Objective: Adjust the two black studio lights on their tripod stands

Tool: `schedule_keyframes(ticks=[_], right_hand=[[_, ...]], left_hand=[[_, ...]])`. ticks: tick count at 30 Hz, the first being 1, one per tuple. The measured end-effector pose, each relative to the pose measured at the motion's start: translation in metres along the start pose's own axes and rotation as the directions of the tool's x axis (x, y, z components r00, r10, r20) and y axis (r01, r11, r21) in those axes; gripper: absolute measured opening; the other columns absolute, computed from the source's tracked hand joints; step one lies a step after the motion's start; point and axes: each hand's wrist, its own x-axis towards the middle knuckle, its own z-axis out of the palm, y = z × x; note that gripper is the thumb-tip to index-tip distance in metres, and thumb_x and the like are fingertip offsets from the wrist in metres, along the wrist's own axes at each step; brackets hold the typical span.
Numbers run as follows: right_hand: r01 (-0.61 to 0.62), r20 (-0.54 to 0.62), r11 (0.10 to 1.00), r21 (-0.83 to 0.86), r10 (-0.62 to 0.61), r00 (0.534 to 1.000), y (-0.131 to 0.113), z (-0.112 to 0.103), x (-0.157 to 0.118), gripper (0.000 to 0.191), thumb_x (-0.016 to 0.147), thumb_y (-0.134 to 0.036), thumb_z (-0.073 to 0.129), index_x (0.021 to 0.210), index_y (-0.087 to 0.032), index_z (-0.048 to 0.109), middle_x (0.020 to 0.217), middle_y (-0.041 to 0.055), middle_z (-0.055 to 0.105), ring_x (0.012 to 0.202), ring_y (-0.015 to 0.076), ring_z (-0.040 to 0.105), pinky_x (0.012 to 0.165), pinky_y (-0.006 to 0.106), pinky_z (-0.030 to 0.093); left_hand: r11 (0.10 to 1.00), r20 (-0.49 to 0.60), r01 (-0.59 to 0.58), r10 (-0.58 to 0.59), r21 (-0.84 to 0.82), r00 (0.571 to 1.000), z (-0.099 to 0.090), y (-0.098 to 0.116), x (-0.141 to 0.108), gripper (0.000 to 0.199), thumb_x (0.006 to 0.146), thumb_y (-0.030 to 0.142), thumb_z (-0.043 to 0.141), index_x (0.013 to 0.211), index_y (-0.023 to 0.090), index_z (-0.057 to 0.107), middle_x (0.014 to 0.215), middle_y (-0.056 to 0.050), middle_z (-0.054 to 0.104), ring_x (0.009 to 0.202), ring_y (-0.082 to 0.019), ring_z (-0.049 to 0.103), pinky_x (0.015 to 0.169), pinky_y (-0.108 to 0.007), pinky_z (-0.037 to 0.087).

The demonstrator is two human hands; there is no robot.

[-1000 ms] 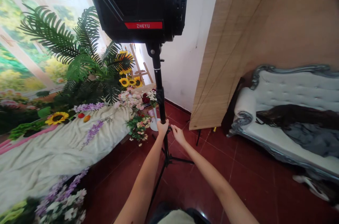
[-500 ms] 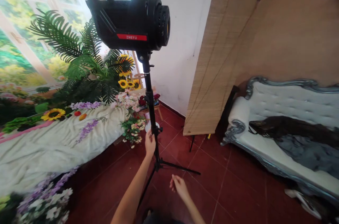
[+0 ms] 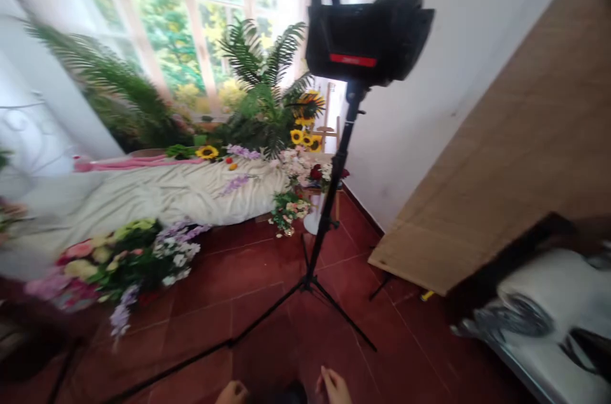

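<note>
A black studio light point(image 3: 365, 41) with a red label sits on top of a black stand point(image 3: 317, 235), whose legs spread over the red tiled floor. Both of my hands are low at the bottom edge, apart from the stand. My left hand point(image 3: 232, 393) is partly cut off by the frame, its fingers curled and blurred, and whether it holds anything cannot be made out. To its right, my right hand point(image 3: 333, 386) shows loosely bent fingers with nothing visible in them.
Left is a bed with a cream cloth point(image 3: 181, 194) and a bouquet point(image 3: 119, 261). Behind stand palm leaves point(image 3: 262, 73) and sunflowers point(image 3: 305, 137) by a window. A bamboo blind point(image 3: 477, 168) and a white sofa point(image 3: 548, 289) are at the right.
My left hand has let go of the stand and dropped to the bottom edge. The view has turned left, so the light and stand appear farther right, and more of the bed shows.
</note>
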Motion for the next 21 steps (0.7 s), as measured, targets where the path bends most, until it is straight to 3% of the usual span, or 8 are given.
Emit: schedule_keyframes(ticks=[3, 6, 9, 11, 13, 16, 19, 21], right_hand=[[0.036, 0.036, 0.997, -0.073, -0.034, 0.999, 0.004, 0.012, -0.010, 0.072, 0.032, -0.094, 0.043, 0.041, -0.023, 0.048, 0.040, 0.0026, 0.050, 0.036, 0.0141, 0.045, 0.040, 0.028, 0.036], [0.131, 0.083, 0.985, -0.115, -0.122, 0.989, -0.002, 0.042, -0.021, 0.068, 0.039, -0.090, 0.046, 0.044, -0.023, 0.050, 0.044, 0.0037, 0.054, 0.041, 0.0174, 0.050, 0.043, 0.030, 0.039], [0.231, 0.124, 0.966, -0.118, -0.216, 0.968, -0.008, 0.092, -0.037, 0.064, 0.048, -0.087, 0.047, 0.049, -0.022, 0.053, 0.049, 0.0046, 0.056, 0.047, 0.0193, 0.054, 0.046, 0.031, 0.042], [0.255, 0.172, 0.959, -0.128, -0.232, 0.958, -0.007, 0.136, -0.052, 0.065, 0.047, -0.086, 0.049, 0.051, -0.022, 0.054, 0.049, 0.0047, 0.057, 0.047, 0.0194, 0.054, 0.047, 0.030, 0.042], [0.265, 0.245, 0.954, -0.136, -0.227, 0.943, -0.002, 0.186, -0.073, 0.066, 0.045, -0.086, 0.051, 0.051, -0.021, 0.054, 0.049, 0.0047, 0.057, 0.047, 0.0188, 0.054, 0.047, 0.030, 0.042], [0.302, 0.397, 0.943, -0.139, -0.226, 0.889, 0.013, 0.267, -0.115, 0.064, 0.050, -0.083, 0.053, 0.054, -0.020, 0.056, 0.052, 0.0045, 0.058, 0.048, 0.0177, 0.054, 0.047, 0.028, 0.041], [0.343, 0.551, 0.928, -0.146, -0.212, 0.807, 0.033, 0.342, -0.161, 0.062, 0.055, -0.081, 0.052, 0.054, -0.019, 0.055, 0.052, 0.0037, 0.058, 0.047, 0.0165, 0.053, 0.047, 0.027, 0.040], [0.349, 0.639, 0.925, -0.146, -0.181, 0.748, 0.049, 0.386, -0.189, 0.061, 0.055, -0.080, 0.054, 0.053, -0.019, 0.053, 0.052, 0.0031, 0.057, 0.048, 0.0156, 0.053, 0.048, 0.026, 0.040]], left_hand=[[0.996, -0.081, -0.081, 0.085, 0.047, 0.993, -0.020, -0.017, -0.015, 0.012, 0.071, 0.024, 0.048, 0.065, 0.022, 0.058, 0.078, 0.001, 0.070, 0.085, -0.018, 0.066, 0.076, -0.025, 0.048], [0.979, -0.100, -0.153, 0.167, 0.133, 0.981, -0.040, -0.023, -0.031, 0.016, 0.075, 0.022, 0.047, 0.076, 0.024, 0.062, 0.095, -0.001, 0.070, 0.096, -0.019, 0.064, 0.084, -0.027, 0.045], [0.964, -0.096, -0.238, 0.250, 0.119, 0.964, -0.058, -0.038, -0.051, 0.020, 0.078, 0.025, 0.046, 0.086, 0.023, 0.064, 0.101, -0.005, 0.069, 0.098, -0.020, 0.062, 0.085, -0.029, 0.044], [0.961, -0.114, -0.272, 0.277, 0.059, 0.954, -0.068, -0.063, -0.066, 0.022, 0.079, 0.027, 0.046, 0.090, 0.022, 0.064, 0.102, -0.005, 0.069, 0.098, -0.020, 0.062, 0.085, -0.029, 0.044], [0.960, -0.134, -0.280, 0.277, -0.007, 0.951, -0.081, -0.104, -0.083, 0.024, 0.079, 0.028, 0.047, 0.094, 0.022, 0.064, 0.101, -0.005, 0.069, 0.096, -0.020, 0.062, 0.084, -0.029, 0.045], [0.972, -0.167, -0.220, 0.204, -0.085, 0.965, -0.109, -0.186, -0.114, 0.029, 0.077, 0.028, 0.050, 0.103, 0.020, 0.060, 0.101, -0.006, 0.068, 0.093, -0.019, 0.062, 0.082, -0.029, 0.045], [0.986, -0.254, -0.067, 0.026, -0.155, 0.967, -0.153, -0.277, -0.153, 0.031, 0.075, 0.026, 0.052, 0.105, 0.017, 0.058, 0.102, -0.008, 0.067, 0.093, -0.019, 0.061, 0.080, -0.028, 0.045], [0.977, -0.334, 0.037, -0.107, -0.210, 0.937, -0.186, -0.333, -0.179, 0.026, 0.073, 0.023, 0.055, 0.098, 0.016, 0.059, 0.101, -0.008, 0.067, 0.093, -0.019, 0.061, 0.080, -0.028, 0.044]])
